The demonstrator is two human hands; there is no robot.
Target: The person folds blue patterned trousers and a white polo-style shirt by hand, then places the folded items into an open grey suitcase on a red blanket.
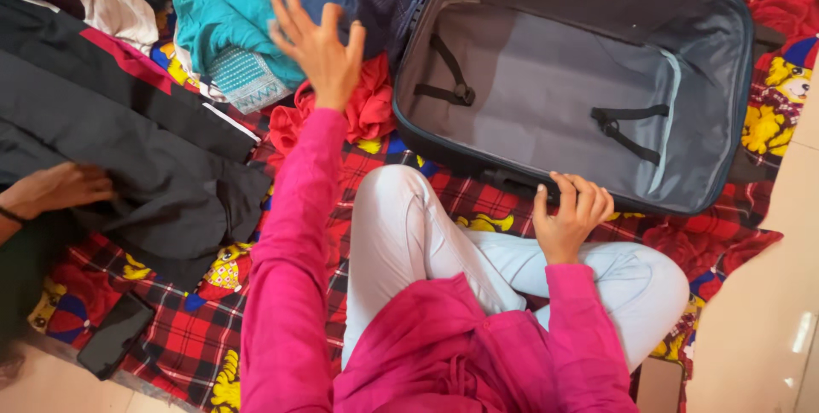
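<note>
While the left hand (320, 42) hangs open-fingered over the clothes pile (230, 29), holding nothing, the right hand (570, 212) curls its grip on the open suitcase (563, 80) rim. Another person's hand (55, 189) rests on a black garment (128, 136).

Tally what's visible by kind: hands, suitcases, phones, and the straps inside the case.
Hands: 3 — the wearer's left hand raised over the clothes pile, right hand on the suitcase rim, another person's hand on a black garment
Suitcases: 1, open
Phones: 1
Straps: 2
Total: 7
</note>
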